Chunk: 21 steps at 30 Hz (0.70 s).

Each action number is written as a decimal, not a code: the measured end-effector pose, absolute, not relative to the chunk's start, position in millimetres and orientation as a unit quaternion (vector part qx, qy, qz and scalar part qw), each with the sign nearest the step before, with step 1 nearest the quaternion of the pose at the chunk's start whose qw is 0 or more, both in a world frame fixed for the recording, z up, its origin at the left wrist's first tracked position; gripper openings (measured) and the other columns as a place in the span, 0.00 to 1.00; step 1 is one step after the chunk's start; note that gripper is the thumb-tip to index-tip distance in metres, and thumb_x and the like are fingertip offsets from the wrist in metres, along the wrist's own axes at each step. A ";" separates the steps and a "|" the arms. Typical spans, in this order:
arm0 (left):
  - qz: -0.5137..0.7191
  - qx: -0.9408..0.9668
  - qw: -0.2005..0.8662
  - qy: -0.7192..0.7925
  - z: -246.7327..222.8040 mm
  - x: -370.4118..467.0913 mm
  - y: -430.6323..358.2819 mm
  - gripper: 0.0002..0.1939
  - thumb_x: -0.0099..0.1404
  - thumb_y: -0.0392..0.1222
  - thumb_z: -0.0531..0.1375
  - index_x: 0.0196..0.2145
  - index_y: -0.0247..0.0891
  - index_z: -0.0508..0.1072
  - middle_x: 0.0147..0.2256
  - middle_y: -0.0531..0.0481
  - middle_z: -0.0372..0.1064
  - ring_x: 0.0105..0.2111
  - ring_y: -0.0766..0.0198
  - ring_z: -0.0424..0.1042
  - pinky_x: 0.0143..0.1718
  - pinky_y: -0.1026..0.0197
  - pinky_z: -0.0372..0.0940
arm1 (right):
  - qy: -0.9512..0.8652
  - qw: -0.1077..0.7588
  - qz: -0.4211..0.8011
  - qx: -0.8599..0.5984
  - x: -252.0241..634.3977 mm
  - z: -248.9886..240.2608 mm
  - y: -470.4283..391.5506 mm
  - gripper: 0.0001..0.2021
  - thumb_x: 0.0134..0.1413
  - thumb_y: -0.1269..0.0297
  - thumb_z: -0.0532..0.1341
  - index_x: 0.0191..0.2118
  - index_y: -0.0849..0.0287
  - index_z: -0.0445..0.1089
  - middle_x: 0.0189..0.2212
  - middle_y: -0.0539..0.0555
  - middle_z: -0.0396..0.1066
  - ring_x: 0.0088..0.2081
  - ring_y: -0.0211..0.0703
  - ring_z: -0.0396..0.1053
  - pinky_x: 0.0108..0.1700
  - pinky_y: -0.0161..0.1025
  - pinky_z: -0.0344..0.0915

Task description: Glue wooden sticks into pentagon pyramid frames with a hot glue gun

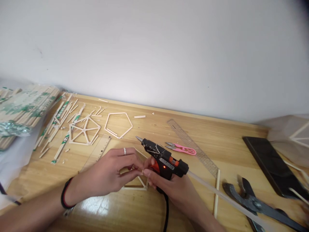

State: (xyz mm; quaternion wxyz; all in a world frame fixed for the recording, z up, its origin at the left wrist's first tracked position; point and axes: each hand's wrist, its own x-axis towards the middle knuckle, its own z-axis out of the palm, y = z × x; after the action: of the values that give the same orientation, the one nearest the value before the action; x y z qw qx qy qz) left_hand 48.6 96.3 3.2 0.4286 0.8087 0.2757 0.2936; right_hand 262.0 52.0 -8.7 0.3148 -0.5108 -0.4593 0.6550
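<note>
My left hand point(125, 169) wears a ring and is closed in a pinch. Its fingertips meet those of my right hand, and whatever is between them is too small to make out. My right hand point(171, 187) is wrapped round a black and orange hot glue gun point(166, 159), its nozzle pointing up and left and its red light lit. A clear glue stick point(207, 185) runs out of the gun's back end. Under both hands lies a frame of thin wooden sticks point(135, 188), partly hidden by the fingers.
A spoked stick pentagon point(84, 130) and a plain pentagon point(118, 113) lie behind my left hand. Packaged chopsticks point(36, 103) are at left. Pink snips point(184, 149), clear rulers point(193, 145), a black phone point(267, 161) and dark cutters point(258, 204) lie rightward. A wall backs the table.
</note>
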 end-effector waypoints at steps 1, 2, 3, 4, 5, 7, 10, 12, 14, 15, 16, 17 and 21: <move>0.295 0.809 0.427 0.275 3.2 48.6 96.2 0.04 0.74 0.31 0.63 0.41 0.36 0.77 0.36 0.52 0.75 0.34 0.71 0.73 0.37 0.72 0.65 | -0.461 0.312 0.653 -0.513 262.0 -8.2 52.0 0.16 0.62 0.48 0.66 0.34 0.54 0.66 0.25 0.46 0.63 0.29 0.39 0.61 0.35 0.38 0.63; 0.297 0.810 0.425 0.274 3.2 48.7 96.1 0.04 0.74 0.31 0.63 0.41 0.36 0.77 0.36 0.52 0.75 0.34 0.72 0.73 0.36 0.72 0.65 | -0.461 0.309 0.652 -0.517 262.1 -7.9 52.0 0.16 0.62 0.48 0.66 0.34 0.54 0.66 0.25 0.46 0.63 0.29 0.39 0.61 0.35 0.38 0.63; 0.298 0.810 0.424 0.274 3.2 48.7 96.0 0.04 0.74 0.31 0.63 0.41 0.36 0.77 0.36 0.52 0.75 0.34 0.72 0.73 0.36 0.72 0.65 | -0.460 0.307 0.650 -0.521 262.2 -7.6 51.9 0.16 0.62 0.48 0.66 0.34 0.54 0.66 0.25 0.46 0.63 0.29 0.39 0.61 0.36 0.38 0.64; 0.298 0.811 0.423 0.274 3.2 48.7 95.9 0.04 0.74 0.31 0.63 0.41 0.36 0.77 0.36 0.52 0.75 0.34 0.72 0.73 0.35 0.72 0.65 | -0.458 0.308 0.649 -0.524 262.4 -7.6 51.7 0.16 0.62 0.48 0.66 0.34 0.54 0.66 0.26 0.46 0.64 0.29 0.39 0.61 0.36 0.38 0.64; 0.298 0.811 0.422 0.275 3.2 48.7 95.7 0.04 0.73 0.31 0.63 0.41 0.37 0.77 0.36 0.52 0.75 0.34 0.72 0.73 0.35 0.72 0.65 | -0.458 0.310 0.647 -0.525 262.6 -7.8 51.4 0.16 0.61 0.48 0.67 0.34 0.54 0.67 0.26 0.46 0.64 0.29 0.39 0.61 0.35 0.38 0.64; 0.294 0.812 0.421 0.277 3.0 48.6 95.5 0.04 0.73 0.31 0.63 0.41 0.37 0.77 0.37 0.52 0.75 0.34 0.71 0.73 0.35 0.71 0.65 | -0.460 0.310 0.646 -0.524 262.9 -8.7 50.8 0.16 0.61 0.48 0.67 0.35 0.54 0.67 0.26 0.46 0.65 0.29 0.39 0.61 0.35 0.39 0.64; 0.288 0.813 0.421 0.281 3.0 48.3 95.4 0.04 0.73 0.31 0.63 0.42 0.37 0.77 0.37 0.52 0.75 0.34 0.71 0.73 0.35 0.71 0.66 | -0.458 0.311 0.648 -0.524 263.2 -9.7 50.5 0.15 0.61 0.48 0.67 0.35 0.54 0.68 0.28 0.47 0.66 0.29 0.39 0.62 0.35 0.39 0.63; 0.288 0.814 0.418 0.283 3.0 48.1 95.5 0.04 0.73 0.31 0.63 0.42 0.37 0.77 0.36 0.52 0.75 0.34 0.71 0.73 0.35 0.71 0.65 | -0.459 0.307 0.647 -0.526 263.1 -9.4 50.9 0.15 0.61 0.49 0.67 0.35 0.54 0.68 0.27 0.47 0.65 0.29 0.39 0.62 0.35 0.39 0.63; 0.291 0.815 0.415 0.283 3.0 48.0 95.6 0.04 0.73 0.30 0.63 0.42 0.37 0.77 0.37 0.52 0.75 0.33 0.71 0.73 0.34 0.71 0.65 | -0.462 0.305 0.647 -0.525 263.0 -8.4 51.6 0.15 0.61 0.48 0.67 0.35 0.54 0.68 0.26 0.46 0.64 0.30 0.40 0.62 0.36 0.39 0.64; 0.291 0.815 0.413 0.283 3.0 48.0 95.5 0.04 0.73 0.31 0.63 0.42 0.37 0.78 0.37 0.52 0.75 0.34 0.71 0.73 0.34 0.72 0.65 | -0.462 0.305 0.648 -0.523 263.0 -7.9 51.9 0.16 0.62 0.48 0.67 0.34 0.54 0.68 0.26 0.46 0.64 0.30 0.40 0.62 0.36 0.39 0.64; 0.291 0.815 0.413 0.283 3.0 47.9 95.5 0.04 0.73 0.31 0.63 0.42 0.37 0.78 0.37 0.52 0.75 0.34 0.71 0.73 0.35 0.72 0.65 | -0.461 0.304 0.650 -0.522 263.0 -7.5 52.1 0.16 0.62 0.47 0.66 0.35 0.54 0.68 0.26 0.46 0.64 0.30 0.40 0.62 0.36 0.39 0.64; 0.291 0.816 0.413 0.282 3.1 47.9 95.5 0.04 0.73 0.31 0.63 0.42 0.37 0.78 0.37 0.52 0.75 0.34 0.71 0.73 0.35 0.72 0.66 | -0.461 0.303 0.650 -0.523 263.0 -7.3 52.2 0.16 0.62 0.47 0.66 0.35 0.54 0.68 0.26 0.46 0.64 0.30 0.40 0.61 0.36 0.39 0.63; 0.293 0.817 0.413 0.277 4.4 48.3 95.8 0.04 0.73 0.31 0.64 0.43 0.36 0.78 0.38 0.51 0.76 0.36 0.71 0.75 0.38 0.72 0.67 | -0.463 0.300 0.650 -0.523 263.4 -9.7 51.3 0.17 0.62 0.45 0.66 0.36 0.55 0.70 0.28 0.47 0.65 0.30 0.39 0.60 0.36 0.38 0.62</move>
State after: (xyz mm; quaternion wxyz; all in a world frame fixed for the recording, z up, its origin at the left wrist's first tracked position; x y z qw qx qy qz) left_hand 48.3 95.8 4.4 0.4129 0.8168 0.2770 0.2927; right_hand 263.4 51.3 -9.7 0.2997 -0.5226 -0.4628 0.6503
